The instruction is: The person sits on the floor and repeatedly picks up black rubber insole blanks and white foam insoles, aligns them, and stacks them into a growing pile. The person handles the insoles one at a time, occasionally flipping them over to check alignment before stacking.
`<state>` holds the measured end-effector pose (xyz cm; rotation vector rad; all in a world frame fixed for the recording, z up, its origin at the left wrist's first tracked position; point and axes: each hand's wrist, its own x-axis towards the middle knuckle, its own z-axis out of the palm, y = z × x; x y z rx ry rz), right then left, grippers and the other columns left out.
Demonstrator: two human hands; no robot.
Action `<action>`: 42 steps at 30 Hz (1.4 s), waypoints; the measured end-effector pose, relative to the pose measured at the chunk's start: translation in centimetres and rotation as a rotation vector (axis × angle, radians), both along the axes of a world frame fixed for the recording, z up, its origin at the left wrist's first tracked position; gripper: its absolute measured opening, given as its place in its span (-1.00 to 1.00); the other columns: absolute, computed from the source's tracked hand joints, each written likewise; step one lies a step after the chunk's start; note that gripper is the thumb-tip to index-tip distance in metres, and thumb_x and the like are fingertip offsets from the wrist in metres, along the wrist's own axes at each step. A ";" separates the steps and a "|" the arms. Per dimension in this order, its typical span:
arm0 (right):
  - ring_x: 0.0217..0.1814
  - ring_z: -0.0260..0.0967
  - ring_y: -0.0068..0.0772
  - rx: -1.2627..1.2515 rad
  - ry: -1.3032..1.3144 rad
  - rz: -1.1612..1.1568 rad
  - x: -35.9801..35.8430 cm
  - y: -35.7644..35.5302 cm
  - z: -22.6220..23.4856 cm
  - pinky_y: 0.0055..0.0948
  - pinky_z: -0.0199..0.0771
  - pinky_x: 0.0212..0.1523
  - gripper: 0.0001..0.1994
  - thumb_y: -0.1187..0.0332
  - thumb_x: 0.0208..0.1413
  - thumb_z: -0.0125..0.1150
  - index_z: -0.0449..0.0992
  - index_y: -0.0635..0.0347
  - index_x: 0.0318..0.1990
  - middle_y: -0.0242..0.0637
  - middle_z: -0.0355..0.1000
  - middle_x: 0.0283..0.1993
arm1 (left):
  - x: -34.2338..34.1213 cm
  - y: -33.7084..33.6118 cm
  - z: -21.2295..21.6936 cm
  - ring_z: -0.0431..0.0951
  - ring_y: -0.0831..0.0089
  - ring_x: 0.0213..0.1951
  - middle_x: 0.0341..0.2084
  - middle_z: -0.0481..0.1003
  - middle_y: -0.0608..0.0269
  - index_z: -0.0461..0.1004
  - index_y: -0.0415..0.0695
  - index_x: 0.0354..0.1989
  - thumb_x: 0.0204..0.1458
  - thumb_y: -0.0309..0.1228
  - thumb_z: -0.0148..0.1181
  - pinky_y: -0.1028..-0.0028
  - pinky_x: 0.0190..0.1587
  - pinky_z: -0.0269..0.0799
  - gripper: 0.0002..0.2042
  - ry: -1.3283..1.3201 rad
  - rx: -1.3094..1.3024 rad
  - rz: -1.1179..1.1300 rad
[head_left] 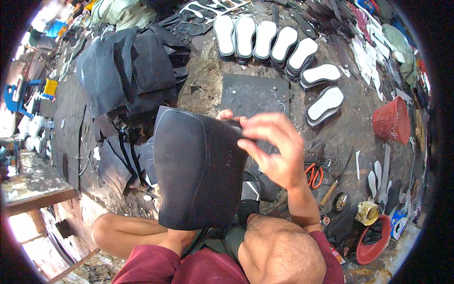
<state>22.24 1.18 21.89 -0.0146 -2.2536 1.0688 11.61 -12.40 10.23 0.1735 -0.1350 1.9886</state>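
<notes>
A black rubbery sheet (pixel 194 165) with pale outlines drawn on it stands raised in front of me, over my lap. My left hand (pixel 225 114) grips it from behind; only fingertips show past its upper right edge, and the sheet hides the rest. At that same corner my right hand (pixel 279 151) has thumb and fingers closed on the sheet's edge, slightly blurred. Orange-handled scissors (pixel 314 175) lie on the floor by my right forearm. Beyond my hands is a flat dark board (pixel 255 94).
Similar black sheets (pixel 127 71) are heaped at far left. Several stacks of white-topped soles (pixel 302 54) curve around the far right. A red basket (pixel 391 120), a yellowish tin (pixel 368 213) and a red basin (pixel 374 241) stand right. A wooden bench (pixel 42 196) borders the left.
</notes>
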 end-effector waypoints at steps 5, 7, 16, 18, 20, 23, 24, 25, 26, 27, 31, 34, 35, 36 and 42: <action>-0.33 0.54 -0.33 -0.081 0.230 0.143 3.6 -0.5 0.6 -0.39 0.57 -0.32 -0.70 0.59 -0.21 0.47 0.62 0.14 -0.24 -0.31 0.58 -0.25 | 2.7 -1.2 7.1 0.34 -0.05 0.24 0.22 0.31 -0.20 0.35 -0.09 0.14 0.10 -0.19 0.30 0.02 0.20 0.43 -0.52 0.067 -0.216 -0.113; -0.33 0.54 -0.32 -0.133 0.245 0.056 3.8 -0.4 -0.3 -0.40 0.55 -0.33 -0.72 0.59 -0.18 0.49 0.62 0.15 -0.25 -0.28 0.58 -0.27 | 3.7 -0.9 7.4 0.30 -0.05 0.28 0.25 0.27 -0.22 0.30 -0.12 0.21 0.17 -0.19 0.21 0.03 0.26 0.38 -0.51 -0.018 -0.245 -0.110; 0.15 0.35 -0.34 -1.141 0.046 -0.324 2.8 -2.4 -2.6 -0.41 0.49 0.04 -0.11 0.43 -0.21 0.63 0.23 0.22 0.34 -0.18 0.43 0.10 | 4.9 1.6 5.2 0.30 0.01 0.31 0.29 0.24 -0.20 0.11 -0.24 0.37 0.30 -0.17 0.01 0.13 0.32 0.31 -0.43 0.174 -0.551 0.216; 0.09 0.43 -0.39 -1.230 -0.185 0.011 4.5 -2.1 -4.0 -0.40 0.52 0.08 0.02 0.47 -0.17 0.60 0.00 0.28 0.42 -0.18 0.45 0.10 | 1.0 -0.4 5.6 0.30 0.06 0.31 0.28 0.25 -0.22 0.15 -0.24 0.35 0.29 -0.19 0.02 0.18 0.28 0.33 -0.45 0.299 -0.507 0.074; -0.07 0.52 -0.44 -1.229 -0.231 -0.082 3.8 -2.6 -3.6 -0.41 0.56 0.01 -0.15 0.51 -0.21 0.61 0.22 0.33 0.28 -0.25 0.52 -0.05 | -5.9 -2.5 4.4 0.26 0.15 0.34 0.28 0.27 -0.18 0.23 -0.20 0.33 0.22 -0.19 0.14 0.19 0.29 0.27 -0.43 0.716 -1.043 0.374; -0.12 0.52 -0.46 -1.099 -0.299 -0.168 2.3 -0.9 -5.5 -0.42 0.57 -0.05 -0.39 0.45 -0.23 0.64 0.43 0.30 0.02 -0.28 0.54 -0.10 | -8.5 -5.5 7.4 0.19 0.18 0.38 0.29 0.29 -0.04 0.30 -0.14 0.31 -0.08 -0.13 0.46 0.16 0.38 0.09 -0.23 1.193 -0.808 0.631; -0.13 0.52 -0.46 -1.022 -0.378 -0.140 2.0 -0.9 -5.8 -0.42 0.57 -0.06 -0.40 0.44 -0.23 0.64 0.44 0.30 0.00 -0.29 0.54 -0.11 | -7.8 -5.4 9.6 0.16 0.16 0.40 0.30 0.29 0.01 0.30 -0.12 0.31 -0.18 -0.12 0.54 0.16 0.41 0.03 -0.16 1.759 -0.863 0.639; -0.13 0.52 -0.46 -0.948 -0.446 -0.088 1.4 -1.1 -5.8 -0.43 0.57 -0.06 -0.42 0.43 -0.23 0.64 0.45 0.29 -0.02 -0.30 0.54 -0.13 | -6.4 -5.0 11.3 0.10 0.14 0.42 0.33 0.25 0.05 0.28 -0.11 0.33 -0.30 -0.13 0.61 0.17 0.43 -0.05 -0.06 1.976 -0.866 0.476; -0.13 0.52 -0.46 -0.859 -0.509 -0.055 1.2 -1.0 -6.4 -0.43 0.57 -0.07 -0.43 0.41 -0.23 0.64 0.46 0.29 -0.03 -0.30 0.55 -0.14 | -5.1 -3.4 11.5 0.31 0.13 0.31 0.20 0.42 0.06 0.40 -0.13 0.24 -0.28 -0.22 0.60 0.21 0.34 0.17 -0.20 2.067 -0.822 0.439; -0.14 0.51 -0.47 -0.892 -0.488 0.012 0.8 -1.2 -6.7 -0.44 0.56 -0.08 -0.48 0.41 -0.21 0.63 0.49 0.30 -0.06 -0.30 0.56 -0.17 | -5.3 -3.0 11.3 0.43 0.21 0.18 0.08 0.50 0.09 0.47 -0.14 0.16 -0.26 -0.27 0.59 0.27 0.24 0.29 -0.29 2.007 -0.893 0.258; -0.15 0.52 -0.53 -1.273 -0.378 0.143 0.8 -2.0 -6.5 -0.49 0.55 -0.10 -0.65 0.47 0.07 0.41 0.53 0.36 0.01 -0.29 0.58 -0.16 | -8.7 -4.3 10.4 0.55 0.58 -0.16 -0.22 0.64 0.26 0.61 -0.18 -0.02 -0.09 -0.39 0.50 0.48 -0.02 0.46 -0.59 1.513 -1.150 -0.170; -0.19 0.53 -0.56 -1.438 -0.422 0.186 0.5 -3.0 -7.0 -0.52 0.56 -0.13 -0.70 0.44 0.17 0.32 0.55 0.40 0.02 -0.28 0.59 -0.16 | -9.3 -5.3 8.7 0.58 0.54 -0.20 -0.26 0.65 0.30 0.60 -0.23 -0.01 -0.06 -0.37 0.49 0.46 -0.04 0.48 -0.58 1.628 -0.950 -0.011; -0.23 0.53 -0.56 -1.520 -0.428 0.231 0.4 -3.3 -7.7 -0.54 0.55 -0.18 -0.69 0.38 0.22 0.27 0.55 0.42 0.03 -0.28 0.60 -0.16 | -9.1 -5.3 8.6 0.59 0.55 -0.26 -0.30 0.66 0.30 0.62 -0.25 -0.05 0.01 -0.31 0.44 0.49 -0.08 0.49 -0.63 1.649 -0.876 0.037; -0.23 0.53 -0.57 -1.524 -0.437 0.226 0.3 -3.4 -8.2 -0.54 0.55 -0.19 -0.69 0.36 0.23 0.26 0.55 0.41 0.04 -0.29 0.60 -0.16 | -9.3 -5.4 8.7 0.59 0.54 -0.25 -0.29 0.66 0.28 0.63 -0.25 -0.06 0.03 -0.30 0.42 0.50 -0.07 0.48 -0.65 1.651 -0.956 -0.044; 0.24 0.39 -0.36 -0.800 -0.108 -0.190 -0.8 -1.3 -7.2 -0.36 0.31 0.30 -0.57 0.35 0.30 0.13 0.37 0.33 0.27 -0.12 0.46 0.20 | -13.8 -11.7 12.1 0.60 0.52 -0.17 -0.25 0.65 0.24 0.68 -0.26 -0.24 0.05 -0.32 0.37 0.47 0.00 0.47 -0.76 1.455 -1.360 0.405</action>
